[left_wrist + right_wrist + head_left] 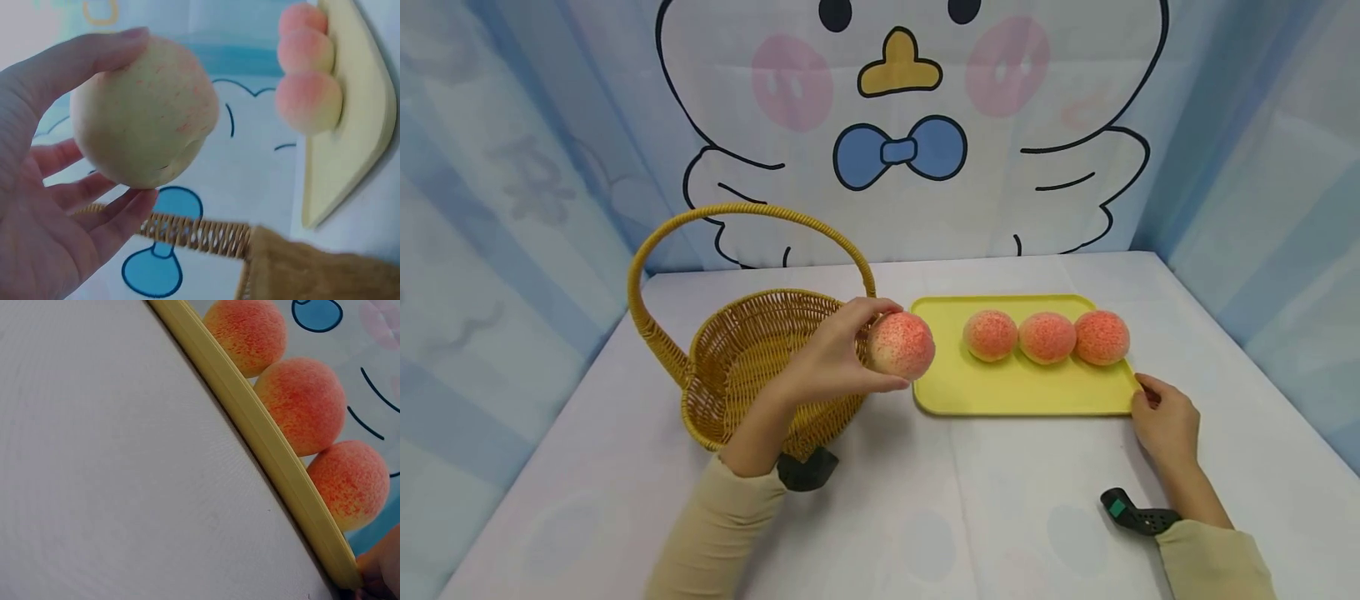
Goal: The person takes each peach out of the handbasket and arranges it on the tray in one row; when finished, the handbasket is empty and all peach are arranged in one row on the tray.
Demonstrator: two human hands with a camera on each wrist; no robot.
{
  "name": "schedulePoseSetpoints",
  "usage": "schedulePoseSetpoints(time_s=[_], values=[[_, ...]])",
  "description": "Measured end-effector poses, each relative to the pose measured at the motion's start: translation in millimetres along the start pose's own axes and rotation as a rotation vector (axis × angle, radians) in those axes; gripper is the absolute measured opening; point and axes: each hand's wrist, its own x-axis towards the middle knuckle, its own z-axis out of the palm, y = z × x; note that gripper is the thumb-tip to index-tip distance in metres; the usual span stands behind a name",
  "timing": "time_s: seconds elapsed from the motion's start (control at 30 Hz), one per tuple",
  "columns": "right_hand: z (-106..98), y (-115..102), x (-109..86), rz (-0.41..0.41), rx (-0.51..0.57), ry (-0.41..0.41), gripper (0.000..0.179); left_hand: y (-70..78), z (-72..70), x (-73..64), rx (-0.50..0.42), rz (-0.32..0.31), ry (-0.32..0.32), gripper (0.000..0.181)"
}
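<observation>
My left hand [827, 358] holds a pink-and-cream peach [901, 345] between thumb and fingers, up in front of the wicker basket's right side. In the left wrist view the thumb lies across one side of the peach [147, 115], the fingers curl under the other. Three more peaches [1047, 337] sit in a row on a yellow tray [1022, 396]. At the tray's front right corner, my right hand [1168, 421] grips the edge. The right wrist view catches only a bit of that hand at the tray's end.
A wicker basket [700, 417] with a tall arched handle [752, 208] stands left of the tray, partly behind my left forearm. All stands on a white table [1000, 500]. Behind it hangs a cartoon backdrop [895, 217], with blue-and-white curtains [1270, 208] at the sides.
</observation>
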Motion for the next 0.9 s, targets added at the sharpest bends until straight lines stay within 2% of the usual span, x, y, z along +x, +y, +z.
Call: schedulePoseSetpoints(time_s=[0.2,0.33,0.63,0.77,0.9], values=[[0,0,-0.4,0.016,0.003,-0.001,0.04,7.9,23.2,10.4,-0.091,0.013,0.113,0.076],[0,1,-0.3,0.013,0.002,0.005,0.04,10.5,41.2,16.7,-0.147,-0.007,0.155,0.077],[0,1,-0.2,0.002,0.012,0.007,0.04,5.2,84.2,28.1,-0.269,-0.163,0.218,0.073],[1,0,-0.2,0.006,0.01,0.008,0.039,-3.6,96.8,31.6,-0.261,-0.251,0.229,0.073],[0,1,-0.1,0.006,0.013,0.016,0.039,-14.1,106.6,33.0,-0.225,-0.352,0.202,0.073]])
